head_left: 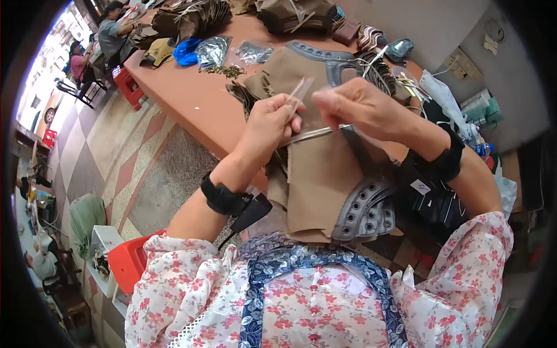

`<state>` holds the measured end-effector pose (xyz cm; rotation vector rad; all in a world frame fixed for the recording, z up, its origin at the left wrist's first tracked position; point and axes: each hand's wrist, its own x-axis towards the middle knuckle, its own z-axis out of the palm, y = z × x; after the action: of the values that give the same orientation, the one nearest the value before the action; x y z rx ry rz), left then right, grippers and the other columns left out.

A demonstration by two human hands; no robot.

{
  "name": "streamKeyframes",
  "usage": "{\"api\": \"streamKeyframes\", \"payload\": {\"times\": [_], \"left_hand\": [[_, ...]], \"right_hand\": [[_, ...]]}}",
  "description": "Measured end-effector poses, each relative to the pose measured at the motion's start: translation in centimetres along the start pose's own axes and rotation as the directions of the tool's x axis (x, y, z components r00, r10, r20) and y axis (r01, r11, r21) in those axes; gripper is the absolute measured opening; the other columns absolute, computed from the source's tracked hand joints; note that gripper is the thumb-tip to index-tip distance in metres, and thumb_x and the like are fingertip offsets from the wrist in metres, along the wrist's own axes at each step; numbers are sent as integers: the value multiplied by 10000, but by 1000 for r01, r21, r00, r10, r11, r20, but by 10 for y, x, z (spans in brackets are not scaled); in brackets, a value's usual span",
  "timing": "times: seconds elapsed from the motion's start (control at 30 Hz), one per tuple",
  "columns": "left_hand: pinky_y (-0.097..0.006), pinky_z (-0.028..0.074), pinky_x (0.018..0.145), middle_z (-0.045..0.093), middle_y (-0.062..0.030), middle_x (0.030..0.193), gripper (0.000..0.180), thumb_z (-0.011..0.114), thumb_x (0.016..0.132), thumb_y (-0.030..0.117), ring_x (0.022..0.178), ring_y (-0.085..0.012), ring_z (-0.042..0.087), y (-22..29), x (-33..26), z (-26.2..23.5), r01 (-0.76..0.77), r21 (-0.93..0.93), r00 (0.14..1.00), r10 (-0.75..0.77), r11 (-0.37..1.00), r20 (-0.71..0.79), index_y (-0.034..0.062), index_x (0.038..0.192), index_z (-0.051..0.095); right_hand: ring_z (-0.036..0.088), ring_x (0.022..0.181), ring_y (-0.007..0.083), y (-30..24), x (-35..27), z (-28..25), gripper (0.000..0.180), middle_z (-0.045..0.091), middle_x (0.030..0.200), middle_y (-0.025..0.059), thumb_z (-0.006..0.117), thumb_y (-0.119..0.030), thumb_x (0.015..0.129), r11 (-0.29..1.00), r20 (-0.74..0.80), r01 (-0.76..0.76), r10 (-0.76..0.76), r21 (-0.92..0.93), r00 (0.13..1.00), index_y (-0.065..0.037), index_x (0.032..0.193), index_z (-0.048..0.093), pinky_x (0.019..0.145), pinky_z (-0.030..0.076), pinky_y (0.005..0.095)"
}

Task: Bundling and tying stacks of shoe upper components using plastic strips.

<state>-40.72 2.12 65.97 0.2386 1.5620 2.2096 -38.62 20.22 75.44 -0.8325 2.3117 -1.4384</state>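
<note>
My left hand [275, 119] is closed around a clear plastic strip [300, 90], whose end sticks up past the fingers. Close beside it is my right hand [354, 107], fingers curled and fingertips blurred; what they pinch, if anything, cannot be made out. Below both hands, a stack of tan shoe uppers [316, 185] with grey eyelet edges [365, 211] hangs over the table edge toward my lap. A pale narrow band [319, 133] runs across that stack beneath my hands. More tan uppers [290, 66] with a grey eyelet strip [322, 53] lie flat just beyond.
Bundled brown uppers [191, 20] sit at the far side of the orange-brown table [185, 95]. Near them lie a blue plastic bag [187, 52], clear packets [253, 52] and loose small eyelets [223, 71]. A red stool [127, 87] stands left; people [113, 35] sit beyond.
</note>
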Motion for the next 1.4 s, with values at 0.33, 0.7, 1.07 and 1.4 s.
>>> {"api": "streamKeyframes", "payload": {"times": [0.33, 0.7, 1.07, 1.4], "left_hand": [[-175, 254, 407, 478, 40, 670, 40, 539, 818, 113, 454, -18, 353, 3, -5, 1, 9, -103, 995, 1, 995, 97, 74, 822, 548], [-181, 364, 573, 549, 37, 728, 46, 589, 825, 87, 684, -29, 473, -3, -14, 11, -186, 0, 971, 184, 982, 150, 46, 846, 597], [-172, 216, 384, 515, 34, 620, 162, 579, 885, 218, 440, -6, 326, -2, -7, 2, -24, -25, 993, 27, 999, 115, 83, 797, 596], [-181, 203, 362, 508, 13, 593, 252, 548, 903, 297, 398, -20, 306, 3, -9, 15, -69, 85, 997, 68, 994, 23, 59, 837, 595]], "right_hand": [[536, 672, 176, -8, 12, 2, 324, 585, 808, 47, 490, -326, 935, 922, -9, 83, -93, -377, 996, -62, 885, 670, 650, 431, 305], [545, 916, 263, 3, 33, 16, 301, 569, 1029, 61, 502, -328, 904, 490, 197, 370, -369, -790, 908, -108, 1022, 671, 780, 449, 352], [610, 831, 159, 13, 24, 1, 330, 654, 926, 119, 488, -260, 938, 872, 22, 73, -71, -484, 997, -14, 1134, 592, 759, 472, 290], [595, 728, 336, 18, -2, -3, 152, 601, 771, 164, 616, -146, 814, 692, -20, 187, -279, -697, 960, -12, 885, 610, 635, 474, 363]]}}
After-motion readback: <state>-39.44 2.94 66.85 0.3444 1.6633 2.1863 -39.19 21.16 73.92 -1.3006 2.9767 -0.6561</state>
